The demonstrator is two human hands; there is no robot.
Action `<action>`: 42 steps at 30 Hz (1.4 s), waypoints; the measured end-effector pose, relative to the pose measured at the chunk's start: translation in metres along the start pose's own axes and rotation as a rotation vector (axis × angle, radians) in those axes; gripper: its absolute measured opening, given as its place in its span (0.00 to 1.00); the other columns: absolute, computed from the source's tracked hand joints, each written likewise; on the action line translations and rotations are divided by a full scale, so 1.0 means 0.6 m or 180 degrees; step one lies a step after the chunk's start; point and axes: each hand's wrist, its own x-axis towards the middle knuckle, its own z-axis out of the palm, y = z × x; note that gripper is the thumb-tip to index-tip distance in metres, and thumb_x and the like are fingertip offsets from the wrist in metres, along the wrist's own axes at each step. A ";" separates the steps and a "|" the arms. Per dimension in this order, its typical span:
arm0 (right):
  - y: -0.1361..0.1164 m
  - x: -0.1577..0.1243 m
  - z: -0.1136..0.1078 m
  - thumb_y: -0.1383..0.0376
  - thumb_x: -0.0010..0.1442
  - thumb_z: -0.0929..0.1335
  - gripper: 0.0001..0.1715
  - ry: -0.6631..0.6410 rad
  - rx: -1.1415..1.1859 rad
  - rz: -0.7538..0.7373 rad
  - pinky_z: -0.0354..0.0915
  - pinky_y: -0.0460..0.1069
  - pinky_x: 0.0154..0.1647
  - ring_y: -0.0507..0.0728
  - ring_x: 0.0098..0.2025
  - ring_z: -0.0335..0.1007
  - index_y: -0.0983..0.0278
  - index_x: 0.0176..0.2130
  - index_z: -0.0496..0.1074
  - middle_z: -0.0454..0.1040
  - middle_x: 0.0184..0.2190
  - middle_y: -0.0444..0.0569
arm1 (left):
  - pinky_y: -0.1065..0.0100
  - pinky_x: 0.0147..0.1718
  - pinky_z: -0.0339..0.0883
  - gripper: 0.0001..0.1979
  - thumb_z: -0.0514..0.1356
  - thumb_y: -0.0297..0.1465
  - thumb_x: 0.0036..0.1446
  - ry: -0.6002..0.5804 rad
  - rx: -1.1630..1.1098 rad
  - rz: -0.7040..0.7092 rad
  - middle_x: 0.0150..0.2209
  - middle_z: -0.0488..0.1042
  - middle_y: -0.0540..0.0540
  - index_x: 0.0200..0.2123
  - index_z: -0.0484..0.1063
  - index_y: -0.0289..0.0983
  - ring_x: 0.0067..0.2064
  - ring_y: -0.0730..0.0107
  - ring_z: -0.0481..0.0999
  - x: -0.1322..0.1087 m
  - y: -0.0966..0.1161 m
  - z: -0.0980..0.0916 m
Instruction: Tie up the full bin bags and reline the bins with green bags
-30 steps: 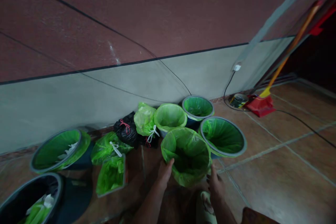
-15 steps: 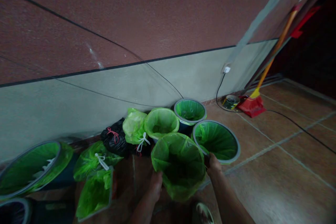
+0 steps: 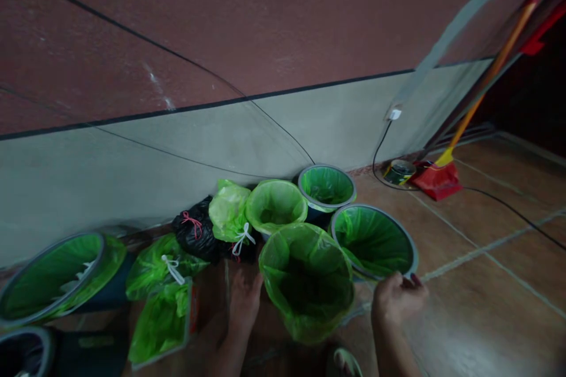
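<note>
A round bin with a translucent green liner (image 3: 305,283) folded over its rim stands on the floor between my hands. My left hand (image 3: 243,300) is just left of it, fingers apart and holding nothing. My right hand (image 3: 395,300) is off its right side, fingers curled, by the front rim of a grey-rimmed bin with a green liner (image 3: 375,241). A small dark reddish spot shows at its fingertips; what the fingers hold, if anything, I cannot make out. Behind the near bin is another green-lined bin (image 3: 276,206), and a grey-rimmed one (image 3: 327,185) stands by the wall.
Tied black (image 3: 194,230) and green bags (image 3: 227,212) lie along the wall. To the left are a rectangular green-lined bin (image 3: 161,324) and a large tipped bin (image 3: 62,277). A red dustpan (image 3: 438,179), a tin (image 3: 400,171) and a cable lie right.
Both hands have let go of the near green-lined bin and moved apart, left hand to the left, right hand to the right. The view has shifted slightly.
</note>
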 end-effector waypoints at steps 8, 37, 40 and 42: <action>-0.205 -0.173 0.072 0.65 0.62 0.64 0.23 -0.3316 -0.0665 -0.2357 0.67 0.49 0.43 0.58 0.37 0.76 0.66 0.56 0.70 0.80 0.36 0.52 | 0.59 0.65 0.55 0.35 0.59 0.33 0.58 0.0187 0.1023 0.1168 0.66 0.63 0.32 0.67 0.55 0.30 0.68 0.54 0.61 0.082 0.123 0.005; -0.104 -0.421 -0.021 0.70 0.62 0.63 0.26 -0.4083 -0.1763 -0.3323 0.66 0.53 0.52 0.63 0.52 0.74 0.66 0.58 0.71 0.76 0.52 0.59 | 0.56 0.62 0.56 0.26 0.54 0.37 0.63 0.0533 0.1883 0.1681 0.61 0.69 0.37 0.63 0.62 0.36 0.62 0.54 0.67 0.190 0.125 -0.058; -0.133 -0.462 0.047 0.67 0.62 0.64 0.31 -0.4267 -0.1336 -0.3299 0.65 0.52 0.55 0.62 0.56 0.72 0.69 0.64 0.63 0.73 0.56 0.61 | 0.58 0.60 0.60 0.28 0.57 0.34 0.61 0.0761 0.1898 0.1056 0.60 0.70 0.35 0.63 0.62 0.34 0.61 0.53 0.69 0.236 0.044 -0.167; -0.155 -0.490 0.112 0.63 0.62 0.65 0.35 -0.4094 -0.1321 -0.3202 0.63 0.55 0.58 0.66 0.59 0.69 0.73 0.65 0.60 0.71 0.58 0.66 | 0.58 0.57 0.64 0.31 0.60 0.34 0.58 0.0712 0.1785 0.0602 0.59 0.71 0.32 0.64 0.61 0.32 0.59 0.50 0.72 0.261 -0.014 -0.219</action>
